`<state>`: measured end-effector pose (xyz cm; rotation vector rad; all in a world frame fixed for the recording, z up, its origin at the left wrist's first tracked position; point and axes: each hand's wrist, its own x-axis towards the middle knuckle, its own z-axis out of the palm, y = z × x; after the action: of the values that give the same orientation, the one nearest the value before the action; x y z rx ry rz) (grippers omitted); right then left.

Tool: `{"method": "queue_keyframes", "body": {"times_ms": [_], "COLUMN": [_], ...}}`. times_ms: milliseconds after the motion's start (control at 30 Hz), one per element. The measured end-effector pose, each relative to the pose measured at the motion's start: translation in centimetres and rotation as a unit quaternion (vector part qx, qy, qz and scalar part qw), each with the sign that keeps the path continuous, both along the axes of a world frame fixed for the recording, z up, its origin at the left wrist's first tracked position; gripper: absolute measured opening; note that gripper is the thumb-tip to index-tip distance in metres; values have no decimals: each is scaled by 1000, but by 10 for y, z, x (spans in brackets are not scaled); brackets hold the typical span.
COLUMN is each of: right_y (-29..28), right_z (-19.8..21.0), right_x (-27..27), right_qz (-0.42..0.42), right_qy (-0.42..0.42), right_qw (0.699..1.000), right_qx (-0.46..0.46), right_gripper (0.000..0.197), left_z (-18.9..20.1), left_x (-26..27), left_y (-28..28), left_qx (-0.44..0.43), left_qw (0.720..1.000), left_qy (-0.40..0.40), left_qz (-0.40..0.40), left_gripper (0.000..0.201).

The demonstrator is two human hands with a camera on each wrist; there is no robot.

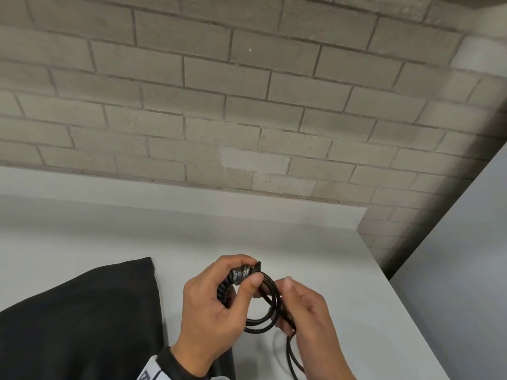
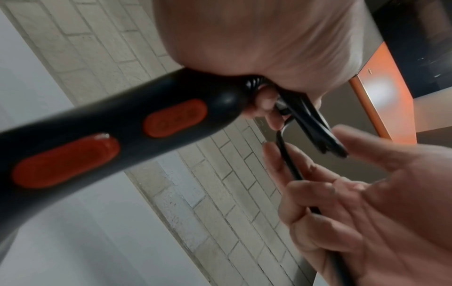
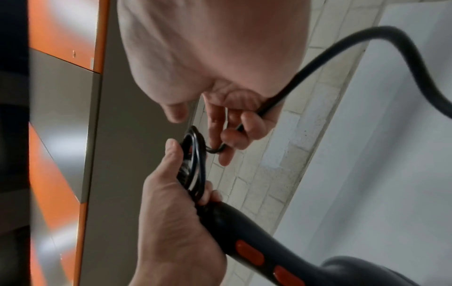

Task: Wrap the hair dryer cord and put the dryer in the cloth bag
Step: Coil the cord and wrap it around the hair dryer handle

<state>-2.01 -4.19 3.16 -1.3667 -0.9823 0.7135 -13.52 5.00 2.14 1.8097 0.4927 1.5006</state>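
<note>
My left hand point(image 1: 250, 277) pinches the ribbed neck of the hair dryer cord point(image 1: 263, 322) together with a few black loops of it, above the white table. In the left wrist view the black dryer handle point(image 2: 110, 135) with two orange buttons hangs below that hand. To the right of the loops, my right hand point(image 1: 286, 305) has its fingers point(image 3: 244, 125) curled round the free cord point(image 3: 318, 63). The free cord trails down off the frame's bottom edge. The black cloth bag point(image 1: 82, 311) lies flat on the table to the left. The dryer body is hidden in the head view.
The white table point(image 1: 315, 242) ends at a grey brick wall point(image 1: 247, 105) behind and at an edge on the right. A grey and orange panel point(image 3: 61, 135) shows in the wrist views.
</note>
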Motion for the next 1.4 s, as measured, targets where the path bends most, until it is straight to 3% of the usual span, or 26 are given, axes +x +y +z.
{"method": "queue_keyframes", "body": {"times_ms": [100, 233, 367, 500, 633, 700, 767, 900, 967, 1033, 1133, 1200, 1233, 1300, 1333, 1400], "right_y": [-4, -4, -3, 1, 9, 12, 14, 17, 18, 15, 8, 4, 2, 0, -1, -3], "right_z": [-5, -1, 7, 5, -12, -15, -19, -18, -14, -6, 15, 32, 39, 48, 50, 49], "right_x": [-2, 1, 13, 12, -2, -9, -16, -18, -16, -13, -6, 3, 7, 15, 18, 22], "right_qz": [32, 43, 63, 17, -164, -226, -221, -206, -203, -177, -56, 16, 51, 116, 138, 164], "right_qy": [-53, -79, -135, -214, -300, -360, -439, -472, -482, -426, -234, -98, -4, 200, 260, 276], "right_qw": [998, 993, 987, 975, 937, 896, 855, 851, 850, 887, 966, 984, 987, 963, 947, 941], "right_qx": [-23, -72, -65, -53, 68, 131, 163, 104, 68, 21, -100, -146, -151, -136, -127, -110], "right_gripper": [39, 15, 15, 21, 43, 36, 17, 45, 38, 23, 17, 24, 29, 30, 31, 33], "left_z": [0, -5, -1, 1, -2, -4, -4, -3, -2, -2, -2, -2, -2, 0, 1, 1], "left_x": [1, 0, 0, 5, 8, 9, 11, 14, 15, 16, 17, 17, 17, 16, 16, 15], "left_y": [1, 2, 3, 3, 6, 7, 5, -4, -5, -6, -5, -4, -3, -2, -1, 1], "left_qx": [-4, -36, -83, -135, -147, -149, -137, -93, -81, -43, -1, -1, 3, 20, 29, 33], "left_qw": [1000, 999, 994, 988, 986, 985, 985, 984, 985, 988, 992, 995, 995, 996, 995, 995], "left_qy": [-7, 28, 63, 71, 70, 74, 81, 101, 89, 78, 53, 43, 41, 39, 41, 46], "left_qz": [13, -4, -29, -16, 28, 46, 70, 117, 124, 130, 117, 95, 88, 82, 81, 83], "left_gripper": [26, 34, 33, 35, 48, 53, 47, 42, 41, 38, 36, 35, 35, 36, 35, 31]}}
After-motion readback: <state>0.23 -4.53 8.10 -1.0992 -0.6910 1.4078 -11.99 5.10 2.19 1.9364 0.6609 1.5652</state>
